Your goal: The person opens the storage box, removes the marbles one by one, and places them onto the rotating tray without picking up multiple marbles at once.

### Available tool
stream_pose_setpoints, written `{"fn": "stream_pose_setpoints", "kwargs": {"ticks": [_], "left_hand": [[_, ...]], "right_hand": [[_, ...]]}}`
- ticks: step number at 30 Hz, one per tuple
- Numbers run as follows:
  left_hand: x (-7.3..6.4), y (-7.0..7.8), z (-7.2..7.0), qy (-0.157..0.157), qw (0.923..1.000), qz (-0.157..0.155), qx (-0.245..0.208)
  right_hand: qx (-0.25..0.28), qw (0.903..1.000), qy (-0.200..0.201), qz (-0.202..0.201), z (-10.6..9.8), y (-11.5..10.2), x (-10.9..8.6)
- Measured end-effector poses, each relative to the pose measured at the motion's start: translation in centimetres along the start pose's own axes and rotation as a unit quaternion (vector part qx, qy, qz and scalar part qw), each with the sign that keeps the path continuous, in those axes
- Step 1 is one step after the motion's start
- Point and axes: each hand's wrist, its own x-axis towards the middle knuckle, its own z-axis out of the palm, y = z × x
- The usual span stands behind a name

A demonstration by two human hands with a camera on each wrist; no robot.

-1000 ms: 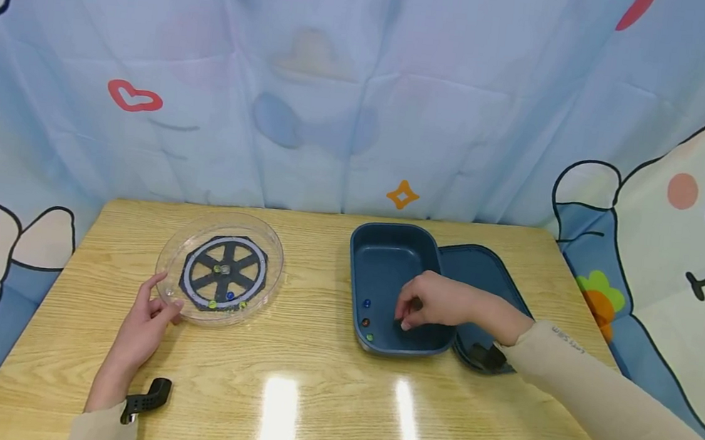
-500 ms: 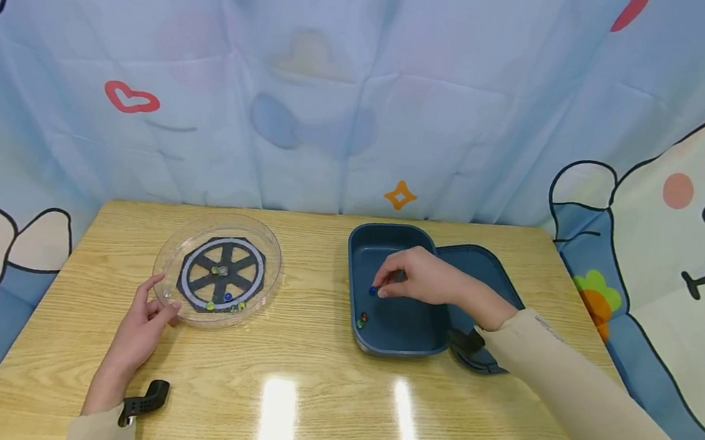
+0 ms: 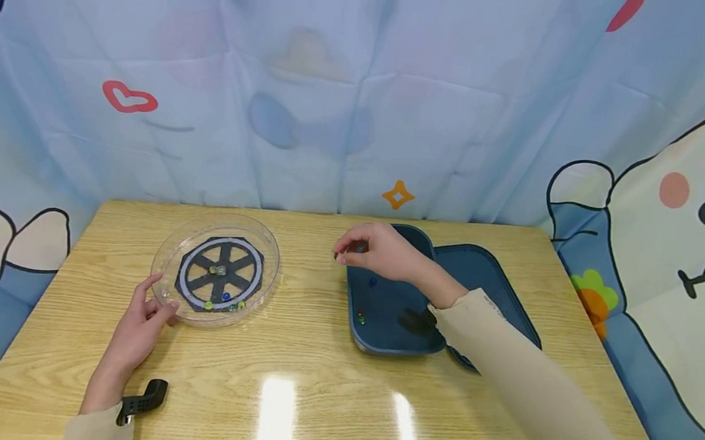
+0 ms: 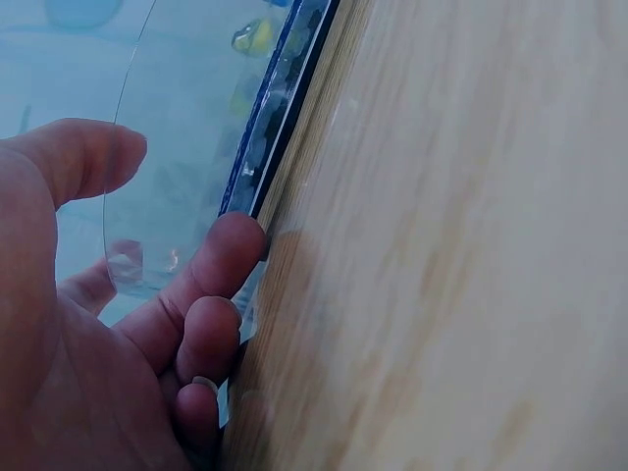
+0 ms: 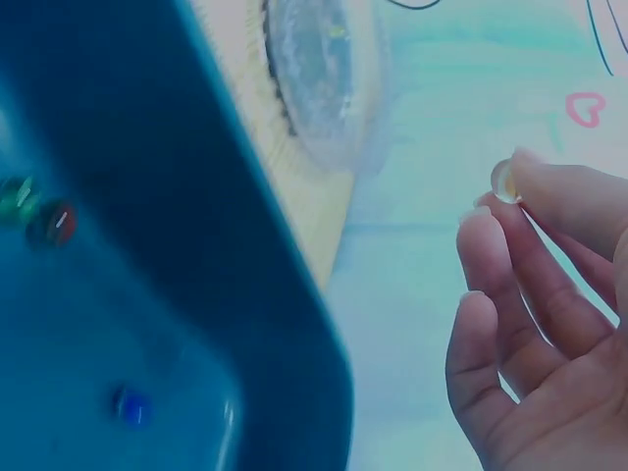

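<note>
My left hand (image 3: 141, 330) grips the near-left rim of a round clear plastic dish (image 3: 169, 258), thumb on one side of the wall and fingers on the other. A black spoked disc with a pale ring (image 3: 240, 263) shows through the dish, and several glass marbles lie inside. Between thumb and fingertips my right hand (image 3: 384, 252) pinches a clear marble (image 5: 503, 182) above the left edge of a dark blue box (image 3: 392, 332). In that box sit a blue marble (image 3: 373, 281) and, nearer the front left, a reddish and a green marble (image 3: 361, 318) close together.
A dark blue lid (image 3: 482, 277) lies right of the box, partly under it and below the right forearm. Wooden tabletop (image 3: 310, 316) stretches between dish and box. A printed curtain (image 3: 315, 87) hangs behind the table.
My right hand moved left and up from inside the box to over its left rim, carrying the clear marble. Marbles in the box shifted slightly. My left hand stayed on the dish.
</note>
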Motion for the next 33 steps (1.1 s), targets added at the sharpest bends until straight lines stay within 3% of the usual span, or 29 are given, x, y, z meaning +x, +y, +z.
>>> {"fn": "stream_pose_setpoints", "kwargs": {"ticks": [10, 26, 33], "left_hand": [[-0.2, -0.1, 0.4, -0.001, 0.9999, 0.002, -0.014], [-0.3, 0.1, -0.2, -0.002, 1.0, -0.002, 0.004], [0.0, 0.0, 0.1, -0.003, 1.0, -0.002, -0.004]], "right_hand": [[0.046, 0.9989, 0.008, 0.008, 3.4, -1.3, 3.6], [0.05, 0.9963, -0.059, -0.039, 8.7, -4.9, 8.0], [0.051, 0.9942, -0.084, -0.044, 10.4, -5.3, 8.9]]}}
